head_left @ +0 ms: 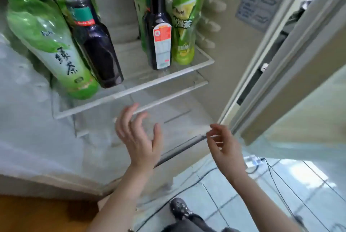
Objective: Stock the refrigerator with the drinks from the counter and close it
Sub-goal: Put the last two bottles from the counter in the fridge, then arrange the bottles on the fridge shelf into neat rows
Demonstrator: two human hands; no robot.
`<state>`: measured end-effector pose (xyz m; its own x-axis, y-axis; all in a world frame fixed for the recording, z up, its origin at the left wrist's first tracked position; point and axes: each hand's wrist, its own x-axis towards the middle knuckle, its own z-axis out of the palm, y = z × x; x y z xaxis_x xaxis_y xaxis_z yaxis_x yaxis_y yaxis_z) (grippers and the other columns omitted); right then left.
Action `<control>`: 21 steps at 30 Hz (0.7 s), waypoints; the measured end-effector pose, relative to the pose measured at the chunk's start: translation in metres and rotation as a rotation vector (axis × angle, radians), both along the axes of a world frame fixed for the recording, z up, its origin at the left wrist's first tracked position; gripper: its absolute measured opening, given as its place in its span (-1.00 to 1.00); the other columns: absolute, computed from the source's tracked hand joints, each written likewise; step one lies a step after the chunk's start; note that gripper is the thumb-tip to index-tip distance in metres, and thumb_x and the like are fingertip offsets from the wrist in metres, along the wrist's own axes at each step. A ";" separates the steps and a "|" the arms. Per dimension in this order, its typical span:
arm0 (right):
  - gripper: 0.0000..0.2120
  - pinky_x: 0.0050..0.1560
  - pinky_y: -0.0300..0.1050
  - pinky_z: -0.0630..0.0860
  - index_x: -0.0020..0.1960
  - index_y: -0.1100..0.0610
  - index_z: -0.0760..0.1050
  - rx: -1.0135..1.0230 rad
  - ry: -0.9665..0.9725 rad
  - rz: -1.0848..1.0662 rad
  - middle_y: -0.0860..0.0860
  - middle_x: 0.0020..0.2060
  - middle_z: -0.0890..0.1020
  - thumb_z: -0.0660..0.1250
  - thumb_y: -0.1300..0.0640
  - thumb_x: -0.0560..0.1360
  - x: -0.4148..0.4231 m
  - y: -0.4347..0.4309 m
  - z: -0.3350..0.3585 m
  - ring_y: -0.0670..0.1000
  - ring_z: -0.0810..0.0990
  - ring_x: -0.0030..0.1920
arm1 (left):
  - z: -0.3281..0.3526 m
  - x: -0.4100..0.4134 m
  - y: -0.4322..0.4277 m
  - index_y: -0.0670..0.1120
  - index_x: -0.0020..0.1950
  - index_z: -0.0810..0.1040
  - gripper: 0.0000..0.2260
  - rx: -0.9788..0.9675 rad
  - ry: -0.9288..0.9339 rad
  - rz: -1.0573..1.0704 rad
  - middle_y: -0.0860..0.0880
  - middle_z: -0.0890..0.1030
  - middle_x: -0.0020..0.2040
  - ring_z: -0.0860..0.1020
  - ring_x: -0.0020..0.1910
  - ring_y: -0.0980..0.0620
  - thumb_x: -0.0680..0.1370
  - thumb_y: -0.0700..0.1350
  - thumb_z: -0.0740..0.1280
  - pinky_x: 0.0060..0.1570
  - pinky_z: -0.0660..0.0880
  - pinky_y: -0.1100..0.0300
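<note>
The refrigerator stands open in front of me. On its glass shelf [131, 89] stand several bottles: a big green tea bottle [46, 40] and a dark bottle [95, 48] at the left, a dark sauce-like bottle with a red-and-white label [159, 33] and a green bottle [185, 25] at the right. My left hand [139, 138] hovers just below the shelf's front edge, fingers spread and empty. A little to its right, my right hand [223, 147] hangs with loosely curled fingers and holds nothing.
The open refrigerator door [292, 63] stands at the right. A lower shelf [168, 119] lies under the glass one. Black cables [277, 185] run over the tiled floor, and my shoe [180, 209] shows below. A wooden surface [37, 215] is at the bottom left.
</note>
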<state>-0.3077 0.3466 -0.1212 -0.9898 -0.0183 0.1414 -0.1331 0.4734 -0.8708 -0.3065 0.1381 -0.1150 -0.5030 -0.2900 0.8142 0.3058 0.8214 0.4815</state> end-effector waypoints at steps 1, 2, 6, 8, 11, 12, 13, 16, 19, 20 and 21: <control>-0.66 -0.17 -0.35 0.49 0.09 -0.17 0.39 0.036 -0.066 -0.051 -0.17 -0.12 0.61 0.29 0.25 0.50 0.017 0.018 -0.014 -0.20 0.57 -0.15 | -0.014 0.009 0.017 -0.18 0.12 0.42 -0.77 0.020 -0.082 -0.111 -0.18 0.46 0.21 0.42 0.22 -0.19 0.52 -0.11 0.25 0.27 0.31 -0.07; -0.69 -0.17 -0.32 0.50 0.07 -0.18 0.40 0.075 -0.146 -0.106 -0.17 -0.12 0.61 0.29 0.23 0.50 0.036 0.036 -0.029 -0.19 0.57 -0.16 | -0.030 0.019 0.032 -0.20 0.09 0.46 -0.79 0.034 -0.185 -0.223 -0.16 0.52 0.16 0.47 0.17 -0.15 0.52 -0.12 0.24 0.22 0.37 -0.02; -0.83 -0.16 -0.18 0.43 0.07 -0.05 0.48 0.238 -0.531 -0.335 -0.15 -0.15 0.60 0.27 0.13 0.51 0.126 0.101 -0.091 -0.10 0.58 -0.18 | -0.099 0.051 0.072 -0.16 0.05 0.57 -0.81 -0.036 -0.771 -0.541 -0.05 0.59 0.05 0.56 0.04 -0.09 0.54 -0.12 0.23 0.07 0.42 0.13; -0.79 -0.11 -0.17 0.42 0.14 0.03 0.50 0.265 -0.750 -0.425 -0.10 -0.11 0.60 0.27 0.11 0.52 0.179 0.122 -0.115 -0.04 0.59 -0.10 | -0.134 0.068 0.085 -0.10 0.16 0.53 -0.82 -0.029 -1.135 -0.636 0.00 0.56 0.10 0.54 0.05 -0.01 0.57 -0.13 0.27 0.07 0.41 0.14; -0.72 -0.03 -0.17 0.42 0.22 0.09 0.46 0.283 -1.057 -0.498 0.02 0.05 0.62 0.23 0.05 0.54 0.261 0.137 -0.140 0.06 0.57 0.06 | -0.177 0.096 0.097 -0.08 0.28 0.43 -0.71 0.029 -1.566 -0.669 0.02 0.53 0.10 0.50 -0.01 0.05 0.59 -0.04 0.26 0.04 0.40 0.18; -0.70 -0.03 -0.18 0.40 0.24 0.08 0.45 0.276 -1.142 -0.512 0.02 0.09 0.61 0.21 0.03 0.55 0.286 0.138 -0.146 0.05 0.56 0.09 | -0.188 0.106 0.099 -0.07 0.28 0.43 -0.71 0.020 -1.656 -0.667 0.02 0.53 0.09 0.49 -0.01 0.04 0.59 -0.02 0.26 0.04 0.38 0.19; -0.69 -0.02 -0.18 0.39 0.26 0.08 0.44 0.255 -1.205 -0.534 0.02 0.12 0.60 0.19 0.02 0.55 0.308 0.139 -0.150 0.04 0.55 0.12 | -0.198 0.117 0.101 -0.06 0.25 0.44 -0.73 -0.008 -1.742 -0.663 0.00 0.54 0.08 0.49 -0.01 0.04 0.58 -0.01 0.26 0.03 0.37 0.19; -0.70 -0.01 -0.19 0.38 0.23 0.07 0.46 0.163 -1.314 -0.631 0.01 0.13 0.60 0.21 0.01 0.54 0.364 0.139 -0.161 0.02 0.54 0.09 | -0.224 0.151 0.105 -0.17 0.09 0.52 -0.78 -0.159 -2.008 -0.682 -0.25 0.59 0.03 0.52 -0.13 -0.08 0.58 -0.04 0.25 -0.10 0.43 0.11; -0.78 -0.06 -0.19 0.37 0.11 0.09 0.51 0.044 -1.374 -0.756 0.03 0.06 0.63 0.24 0.04 0.52 0.412 0.140 -0.166 0.05 0.56 0.04 | -0.238 0.178 0.115 -0.36 0.06 0.49 -0.70 -0.377 -2.163 -0.758 -0.40 0.53 0.12 0.54 -0.23 -0.17 0.57 -0.10 0.24 -0.23 0.44 0.06; -0.80 -0.05 -0.18 0.39 0.08 0.09 0.52 0.015 -1.377 -0.799 0.04 0.04 0.63 0.24 0.06 0.51 0.426 0.142 -0.168 0.07 0.56 0.05 | -0.240 0.183 0.120 -0.31 0.02 0.52 -0.73 -0.472 -2.165 -0.787 -0.36 0.55 0.12 0.58 -0.11 -0.22 0.56 -0.08 0.25 -0.13 0.47 0.03; -0.81 -0.06 -0.18 0.38 0.07 0.09 0.53 -0.007 -1.371 -0.831 0.05 0.04 0.64 0.25 0.07 0.51 0.439 0.144 -0.170 0.08 0.57 0.07 | -0.240 0.188 0.127 -0.23 0.00 0.54 -0.77 -0.559 -2.152 -0.808 -0.30 0.59 0.10 0.57 0.03 -0.23 0.56 -0.06 0.26 -0.03 0.48 0.04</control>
